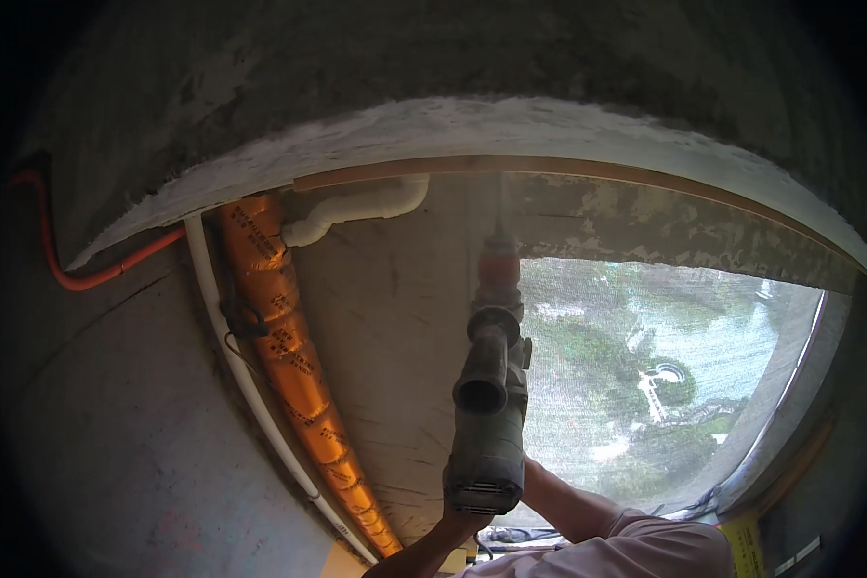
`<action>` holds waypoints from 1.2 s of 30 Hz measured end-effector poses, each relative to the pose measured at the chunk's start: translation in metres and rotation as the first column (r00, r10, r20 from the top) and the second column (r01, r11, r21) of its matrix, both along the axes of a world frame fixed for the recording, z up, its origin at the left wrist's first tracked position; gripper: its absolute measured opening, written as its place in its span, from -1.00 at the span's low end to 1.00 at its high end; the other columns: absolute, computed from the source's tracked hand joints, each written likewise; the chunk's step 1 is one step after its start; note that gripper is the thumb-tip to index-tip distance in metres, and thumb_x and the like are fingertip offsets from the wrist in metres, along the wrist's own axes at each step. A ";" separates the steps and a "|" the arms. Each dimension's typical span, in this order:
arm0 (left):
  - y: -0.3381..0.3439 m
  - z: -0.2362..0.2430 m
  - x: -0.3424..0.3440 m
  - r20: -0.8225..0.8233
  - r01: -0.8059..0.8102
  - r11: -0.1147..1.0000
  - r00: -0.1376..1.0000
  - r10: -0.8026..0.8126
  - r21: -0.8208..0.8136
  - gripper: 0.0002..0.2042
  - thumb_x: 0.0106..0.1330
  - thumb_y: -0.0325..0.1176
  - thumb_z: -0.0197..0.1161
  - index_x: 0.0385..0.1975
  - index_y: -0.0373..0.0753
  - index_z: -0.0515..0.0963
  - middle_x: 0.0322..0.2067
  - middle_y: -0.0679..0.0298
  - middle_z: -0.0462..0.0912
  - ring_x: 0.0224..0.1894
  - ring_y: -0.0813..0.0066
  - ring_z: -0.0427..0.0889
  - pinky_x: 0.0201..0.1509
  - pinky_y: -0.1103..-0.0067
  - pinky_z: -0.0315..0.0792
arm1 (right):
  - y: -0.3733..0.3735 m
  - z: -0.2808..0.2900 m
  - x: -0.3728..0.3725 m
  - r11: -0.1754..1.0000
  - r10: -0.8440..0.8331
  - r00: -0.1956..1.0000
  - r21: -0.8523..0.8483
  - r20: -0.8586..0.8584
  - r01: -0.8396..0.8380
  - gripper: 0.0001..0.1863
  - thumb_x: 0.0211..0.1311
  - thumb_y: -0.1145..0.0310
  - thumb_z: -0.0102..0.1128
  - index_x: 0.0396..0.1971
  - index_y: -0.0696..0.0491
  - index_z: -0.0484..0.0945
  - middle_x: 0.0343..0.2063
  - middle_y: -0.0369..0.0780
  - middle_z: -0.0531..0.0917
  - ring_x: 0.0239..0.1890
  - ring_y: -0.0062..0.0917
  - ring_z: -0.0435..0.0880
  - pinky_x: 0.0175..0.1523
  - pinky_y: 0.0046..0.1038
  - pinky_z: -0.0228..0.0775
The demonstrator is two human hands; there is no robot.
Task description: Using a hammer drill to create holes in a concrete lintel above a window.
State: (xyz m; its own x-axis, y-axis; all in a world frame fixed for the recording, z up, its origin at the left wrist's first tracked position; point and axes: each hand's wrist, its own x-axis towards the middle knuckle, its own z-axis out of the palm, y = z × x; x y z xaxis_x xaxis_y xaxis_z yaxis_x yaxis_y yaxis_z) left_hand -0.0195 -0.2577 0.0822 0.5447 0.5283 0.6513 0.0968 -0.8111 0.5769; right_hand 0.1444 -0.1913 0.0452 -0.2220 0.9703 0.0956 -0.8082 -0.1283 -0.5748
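A dusty, dark rotary hammer drill (pixel 486 433) stands upright in the middle of the head view, raised overhead. Its reddish chuck (pixel 499 268) points up, and a thin bit (pixel 499 207) reaches to the brown strip along the beam edge; whether the tip has entered anything cannot be made out. A side handle juts from the tool toward me. My left hand (pixel 466 521) is at the drill's lower end, mostly hidden by the housing. From the right, my right hand (pixel 534 473) grips behind the body, its fingers also hidden.
Left of the drill run an orange foil-wrapped pipe (pixel 289 332) and a white pipe (pixel 236 356). A bent white pipe (pixel 361 214) joins near the top. A red conduit (pixel 96 279) curves along the left wall. To the right is a mesh-covered window (pixel 626 356); a concrete beam (pixel 433 130) spans above.
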 end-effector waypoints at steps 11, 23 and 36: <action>-0.005 0.032 0.001 -0.049 -0.167 0.882 0.977 0.209 0.441 -0.28 0.03 -0.28 0.42 0.18 -0.23 0.18 0.04 0.12 0.43 0.09 0.23 0.45 0.23 0.33 0.28 | -0.001 0.015 0.002 0.999 0.047 0.999 0.012 -0.005 -0.047 -0.70 0.36 0.26 0.01 -0.07 0.13 0.50 -0.14 -0.11 0.63 -0.14 -0.35 0.65 -0.05 -0.30 0.54; -0.010 0.031 0.000 -0.041 -0.050 0.990 0.998 0.056 0.135 -0.53 0.33 -0.08 0.01 0.23 -0.04 0.31 0.22 0.13 0.28 0.27 0.12 0.22 0.37 0.19 0.06 | -0.009 0.030 0.007 0.997 0.048 0.999 0.061 -0.019 -0.047 -0.71 0.36 0.26 0.01 -0.08 0.13 0.51 -0.14 -0.11 0.63 -0.14 -0.36 0.65 -0.05 -0.31 0.54; -0.002 0.023 0.000 -0.025 -0.080 0.981 0.996 0.086 0.175 -0.49 0.26 -0.03 0.09 0.21 -0.02 0.31 0.21 0.12 0.29 0.25 0.11 0.24 0.34 0.11 0.09 | -0.015 0.058 0.000 0.997 0.034 0.999 0.070 -0.039 -0.031 -0.72 0.36 0.26 0.01 -0.09 0.12 0.51 -0.14 -0.12 0.63 -0.14 -0.36 0.65 -0.04 -0.32 0.54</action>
